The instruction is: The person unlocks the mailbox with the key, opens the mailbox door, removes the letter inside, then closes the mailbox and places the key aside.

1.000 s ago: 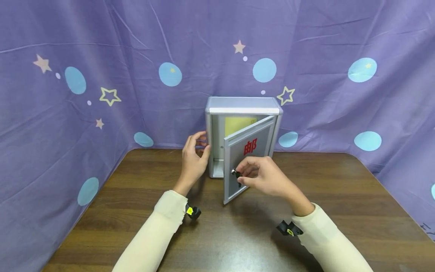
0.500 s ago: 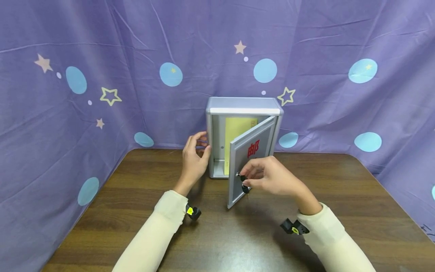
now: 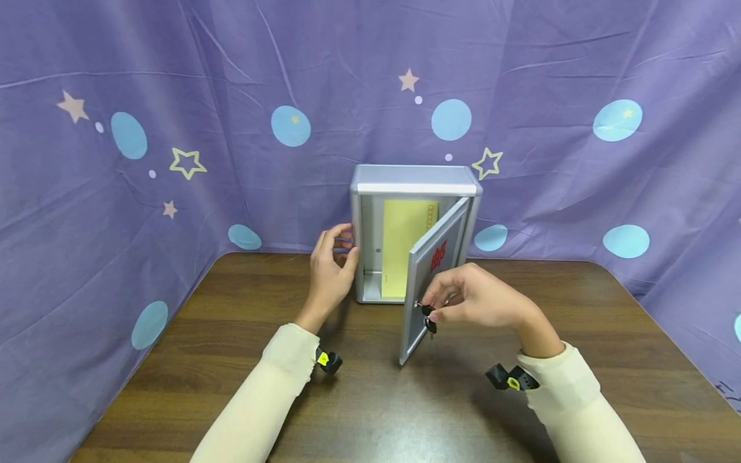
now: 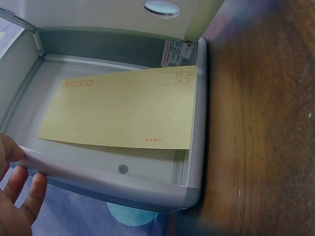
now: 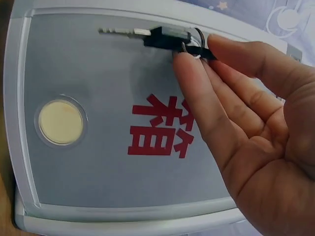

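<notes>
A silver-grey metal mailbox [image 3: 413, 173] stands upright on the table, its door [image 3: 425, 276] swung open toward me on the right side. My left hand [image 3: 334, 267] holds the box's left edge, thumb at the front and fingers along the side. My right hand [image 3: 480, 299] pinches the black head of a key at the door's lock; a second black-headed key [image 5: 167, 38] hangs from the same ring. Inside the box, a yellow envelope [image 4: 118, 108] stands against the back wall, partly covered by the door in the head view. Red characters [image 5: 160, 128] mark the door's face.
The brown wooden table [image 3: 243, 308] extends on both sides and in front of the box. Behind it hangs a purple curtain [image 3: 359, 77] with stars and blue dots. A round window [image 5: 61, 123] sits in the door. A printed label [image 4: 177, 53] is inside the box.
The door has swung wider to the right and toward me, my right hand moving with the key. More of the envelope shows. My left hand has stayed at the box's edge.
</notes>
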`<state>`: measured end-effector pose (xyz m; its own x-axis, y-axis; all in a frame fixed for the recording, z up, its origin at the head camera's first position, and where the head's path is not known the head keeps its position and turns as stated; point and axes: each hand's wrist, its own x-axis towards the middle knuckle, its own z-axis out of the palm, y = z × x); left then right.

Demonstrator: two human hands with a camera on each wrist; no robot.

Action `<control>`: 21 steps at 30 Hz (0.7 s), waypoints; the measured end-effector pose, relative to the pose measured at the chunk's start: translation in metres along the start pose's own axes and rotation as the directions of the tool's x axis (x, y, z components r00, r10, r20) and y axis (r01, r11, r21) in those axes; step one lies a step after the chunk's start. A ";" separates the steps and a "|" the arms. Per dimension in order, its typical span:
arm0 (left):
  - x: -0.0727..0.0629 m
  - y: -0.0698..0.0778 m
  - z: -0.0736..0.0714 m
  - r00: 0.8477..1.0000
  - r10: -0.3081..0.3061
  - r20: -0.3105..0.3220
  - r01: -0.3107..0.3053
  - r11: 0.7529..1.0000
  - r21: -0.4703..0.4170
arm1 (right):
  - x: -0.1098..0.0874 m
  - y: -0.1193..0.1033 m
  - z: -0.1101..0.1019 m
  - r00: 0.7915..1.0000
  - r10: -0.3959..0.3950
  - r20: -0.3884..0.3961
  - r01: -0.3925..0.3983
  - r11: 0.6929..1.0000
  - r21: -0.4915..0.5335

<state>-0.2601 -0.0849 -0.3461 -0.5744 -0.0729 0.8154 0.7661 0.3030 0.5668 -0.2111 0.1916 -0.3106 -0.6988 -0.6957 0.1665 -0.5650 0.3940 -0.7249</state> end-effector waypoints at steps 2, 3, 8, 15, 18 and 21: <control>0.000 0.000 0.000 1.000 -0.003 -0.001 0.003 1.000 0.001 | -0.002 0.000 -0.002 1.000 -0.002 0.017 0.001 1.000 0.006; 0.000 0.000 0.000 1.000 -0.005 -0.001 0.005 1.000 0.001 | -0.002 0.000 -0.003 1.000 -0.003 0.025 0.003 1.000 0.008; 0.000 -0.001 0.000 1.000 -0.010 0.002 0.010 1.000 0.005 | -0.007 0.001 -0.007 0.998 -0.018 0.056 0.017 1.000 0.025; -0.001 -0.001 0.000 1.000 -0.011 0.005 0.011 1.000 0.011 | -0.011 0.001 -0.012 0.996 -0.021 0.084 0.018 0.999 0.036; -0.001 -0.001 0.000 1.000 -0.013 0.003 0.013 1.000 0.010 | -0.013 0.000 -0.015 0.995 -0.014 0.095 0.010 0.999 0.038; -0.001 -0.008 0.002 1.000 -0.020 0.003 0.020 1.000 0.009 | -0.015 -0.001 -0.018 0.995 -0.010 0.101 0.007 0.999 0.034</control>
<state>-0.2659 -0.0852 -0.3518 -0.5905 -0.0759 0.8035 0.7520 0.3097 0.5819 -0.2077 0.2124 -0.3009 -0.6454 -0.7565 0.1058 -0.5546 0.3689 -0.7458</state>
